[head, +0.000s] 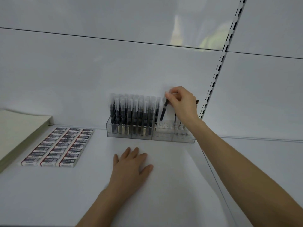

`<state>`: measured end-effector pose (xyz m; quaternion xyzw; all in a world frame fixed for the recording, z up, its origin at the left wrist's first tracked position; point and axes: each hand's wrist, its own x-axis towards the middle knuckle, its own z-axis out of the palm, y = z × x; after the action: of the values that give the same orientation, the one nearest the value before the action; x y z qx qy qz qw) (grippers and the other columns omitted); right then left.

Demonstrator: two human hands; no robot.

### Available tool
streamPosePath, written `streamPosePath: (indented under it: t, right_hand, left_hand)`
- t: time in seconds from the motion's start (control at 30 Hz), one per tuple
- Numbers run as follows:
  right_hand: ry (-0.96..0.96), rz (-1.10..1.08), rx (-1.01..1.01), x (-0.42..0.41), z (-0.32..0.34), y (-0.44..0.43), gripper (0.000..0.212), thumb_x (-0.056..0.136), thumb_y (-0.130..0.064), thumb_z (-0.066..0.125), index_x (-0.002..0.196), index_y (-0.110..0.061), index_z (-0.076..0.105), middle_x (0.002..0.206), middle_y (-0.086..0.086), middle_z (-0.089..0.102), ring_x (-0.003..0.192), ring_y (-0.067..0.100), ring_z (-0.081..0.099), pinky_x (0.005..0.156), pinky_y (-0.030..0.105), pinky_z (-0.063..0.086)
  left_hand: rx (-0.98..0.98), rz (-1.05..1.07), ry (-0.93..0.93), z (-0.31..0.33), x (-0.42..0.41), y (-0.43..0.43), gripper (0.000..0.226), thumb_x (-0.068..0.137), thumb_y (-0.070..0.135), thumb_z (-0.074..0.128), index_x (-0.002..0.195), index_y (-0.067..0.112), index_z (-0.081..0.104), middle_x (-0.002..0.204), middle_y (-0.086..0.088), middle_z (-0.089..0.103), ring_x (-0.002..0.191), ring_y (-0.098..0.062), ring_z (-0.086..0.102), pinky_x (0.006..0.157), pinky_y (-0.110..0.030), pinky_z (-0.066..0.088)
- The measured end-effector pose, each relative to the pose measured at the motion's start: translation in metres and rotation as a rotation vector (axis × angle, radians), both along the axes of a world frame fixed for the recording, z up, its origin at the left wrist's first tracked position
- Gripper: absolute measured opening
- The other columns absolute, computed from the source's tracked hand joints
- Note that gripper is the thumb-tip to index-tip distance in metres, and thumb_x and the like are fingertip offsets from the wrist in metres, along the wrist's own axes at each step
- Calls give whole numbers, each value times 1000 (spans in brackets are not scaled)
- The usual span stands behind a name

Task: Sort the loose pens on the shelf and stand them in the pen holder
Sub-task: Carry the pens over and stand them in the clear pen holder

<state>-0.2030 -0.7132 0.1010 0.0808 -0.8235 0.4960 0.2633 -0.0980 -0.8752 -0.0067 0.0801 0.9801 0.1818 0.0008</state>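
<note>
A dark pen point(164, 110) is being pinched by the right hand point(182, 102) above free slots in the pen holder point(150, 136), ready for standing, while the left hand point(131, 163) is being rested flat and open in front of it.

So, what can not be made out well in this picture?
Head view:
Pens at the right end of the pen holder: the right hand covers their tops.
Print on the small boxes: too small, blurred.
The paper stack: cut off by the left edge.
The held pen: cap blurred by motion.
</note>
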Motion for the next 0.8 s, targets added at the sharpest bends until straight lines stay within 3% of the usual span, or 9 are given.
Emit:
streamPosePath:
  t: [0.13, 0.27, 0.53, 0.67, 0.8]
  right_hand:
    - [-54, 19, 71, -6, -7, -1, 9, 90, -17, 57, 93, -9, 60, 87, 10, 66, 85, 27, 65, 82, 38, 53]
    - [-119, 10, 185, -9, -21, -5, 19, 92, -16, 54, 102, -1, 61, 99, 14, 66, 88, 21, 61, 86, 35, 51]
    - [-203, -18, 252, -3, -27, -6, 28, 92, -20, 53, 110, 0, 61, 103, 15, 66, 97, 26, 62, 92, 38, 49]
    - [-188, -32, 288, 29, -38, 14, 32, 92, -20, 54, 120, -4, 56, 114, 12, 64, 97, 13, 56, 86, 18, 42]
    - [-310, -79, 512, 72, -50, 67, 37, 94, -25, 51, 126, -8, 53, 131, 6, 56, 121, 18, 49, 89, 9, 28]
  left_hand:
    - [8, 2, -4, 0, 0, 0, 48, 92, 51, 35, 137, 35, 33, 155, 6, 15, 144, -16, 4, 115, -45, 3]
    - [22, 0, 1, -1, 1, -1, 48, 92, 50, 35, 136, 34, 35, 155, 6, 16, 144, -17, 4, 115, -46, 3]
    - [59, -4, 10, -2, 1, 0, 45, 92, 47, 37, 134, 29, 40, 154, 2, 20, 144, -18, 7, 114, -47, 5]
    - [96, -25, 34, 3, 2, -2, 38, 95, 39, 35, 128, 24, 47, 153, -2, 23, 143, -20, 10, 114, -48, 7]
    - [-38, -166, -14, 9, 9, 1, 49, 95, 43, 30, 142, 26, 26, 156, -2, 13, 144, -21, 5, 115, -46, 4]
